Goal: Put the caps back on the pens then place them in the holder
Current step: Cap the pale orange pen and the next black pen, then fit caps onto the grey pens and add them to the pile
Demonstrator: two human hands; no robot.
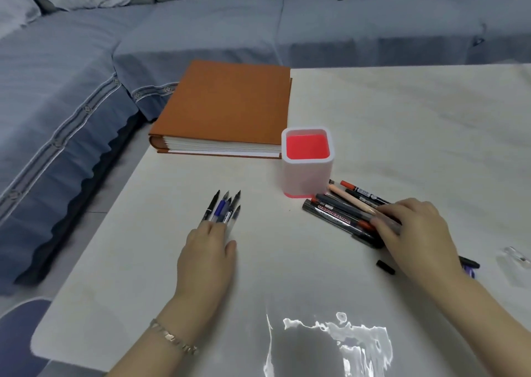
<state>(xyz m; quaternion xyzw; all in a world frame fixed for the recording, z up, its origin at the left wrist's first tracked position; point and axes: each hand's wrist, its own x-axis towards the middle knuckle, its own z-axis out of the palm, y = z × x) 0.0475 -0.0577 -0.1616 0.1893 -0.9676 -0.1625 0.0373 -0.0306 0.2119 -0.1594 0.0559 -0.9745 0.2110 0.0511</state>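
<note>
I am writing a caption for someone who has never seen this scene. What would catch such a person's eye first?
The holder, white outside and bright red inside, stands empty in the middle, an orange book behind it to the left. The left hand rests on a bunch of uncapped pens at the near left; the right hand rests on a pile of markers right of the holder.
</note>
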